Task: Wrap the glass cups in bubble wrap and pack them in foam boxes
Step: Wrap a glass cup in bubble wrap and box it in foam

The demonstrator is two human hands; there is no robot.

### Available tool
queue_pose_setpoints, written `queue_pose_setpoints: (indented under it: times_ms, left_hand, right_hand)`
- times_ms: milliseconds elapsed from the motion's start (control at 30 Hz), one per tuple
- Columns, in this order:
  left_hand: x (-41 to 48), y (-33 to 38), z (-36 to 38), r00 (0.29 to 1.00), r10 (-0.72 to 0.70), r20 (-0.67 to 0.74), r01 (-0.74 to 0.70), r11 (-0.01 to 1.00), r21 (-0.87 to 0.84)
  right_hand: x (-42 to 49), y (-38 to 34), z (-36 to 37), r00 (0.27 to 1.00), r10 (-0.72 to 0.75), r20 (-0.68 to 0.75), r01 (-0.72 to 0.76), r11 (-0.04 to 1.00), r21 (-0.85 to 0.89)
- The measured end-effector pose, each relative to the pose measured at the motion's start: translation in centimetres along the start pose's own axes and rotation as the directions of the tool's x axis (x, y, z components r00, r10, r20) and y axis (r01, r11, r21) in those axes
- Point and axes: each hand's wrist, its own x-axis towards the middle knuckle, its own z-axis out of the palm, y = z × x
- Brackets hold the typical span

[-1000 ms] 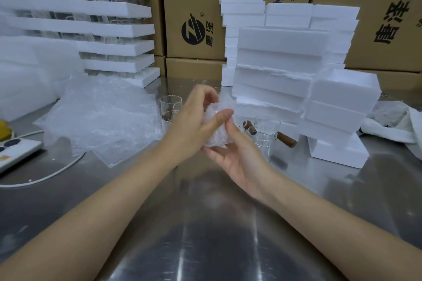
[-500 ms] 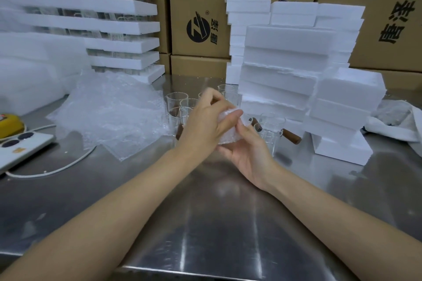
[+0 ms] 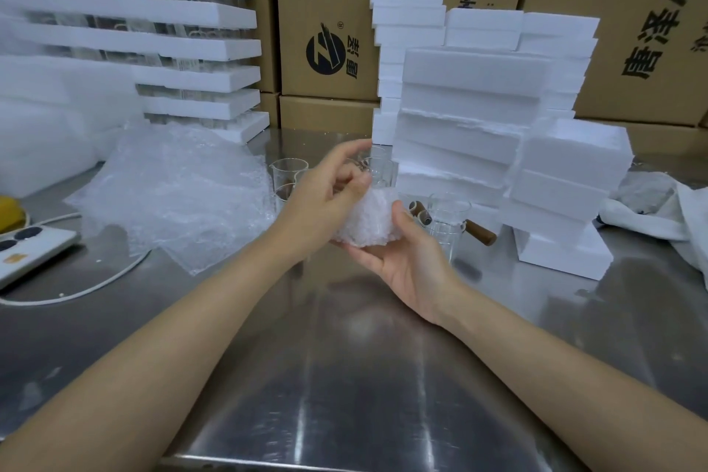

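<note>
Both hands meet above the middle of the steel counter, holding a glass cup bundled in bubble wrap off its surface. The right hand cradles the bundle from below, palm up, with the thumb pressed against its right side. The left hand comes over from the left, its fingers curled and pinching the wrap at the bundle's upper edge. Just behind the hands stand several unwrapped glass cups, and to the right of the bundle is a glass cup with a wooden handle, close to the right thumb. Directly behind that cup rises a staggered stack of foam boxes, its ragged edges overhanging toward the hands. Loose bubble wrap sheets spread over the counter's left side, their near corner reaching toward the left forearm. Farther left lie a power strip and its white cable. A second stack of foam trays stands at the back left, cardboard cartons line the rear, and a white cloth lies at the right edge. Bare steel runs between the forearms down to the counter's near edge.
</note>
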Motion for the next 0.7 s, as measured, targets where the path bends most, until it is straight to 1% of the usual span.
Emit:
queue_pose_setpoints:
  times_ms: [100, 200, 333, 467, 567, 700]
  left_hand:
    - [-0.23, 0.39, -0.21, 0.997, 0.011, 0.081, -0.011, 1.0, -0.004]
    - [-0.42, 0.59, -0.12, 0.989, 0.006, 0.151, -0.009, 1.0, 0.018]
    - [-0.31, 0.34, -0.46, 0.984, -0.004, 0.18, -0.003, 0.999, 0.037]
    - [-0.16, 0.21, -0.51, 0.979, -0.02, 0.205, 0.02, 1.0, 0.004]
    - [-0.05, 0.12, -0.65, 0.977, -0.024, 0.21, 0.028, 0.999, -0.016]
    - [-0.23, 0.6, -0.75, 0.965, -0.077, 0.252, 0.087, 0.996, -0.03]
  right_hand:
    - [-0.28, -0.14, 0.06, 0.999, 0.007, 0.033, -0.006, 0.999, -0.032]
    - [-0.28, -0.15, -0.13, 1.0, -0.004, 0.002, 0.005, 0.997, -0.076]
    - [-0.36, -0.21, -0.1, 0.999, 0.023, -0.028, -0.026, 0.996, -0.087]
    - [-0.33, 0.0, -0.28, 0.996, 0.014, -0.087, -0.016, 1.0, -0.016]
    - [-0.37, -0.14, -0.34, 0.993, 0.022, -0.112, -0.022, 1.0, -0.002]
    - [-0.31, -0.12, -0.54, 0.987, 0.043, -0.152, -0.047, 0.999, -0.02]
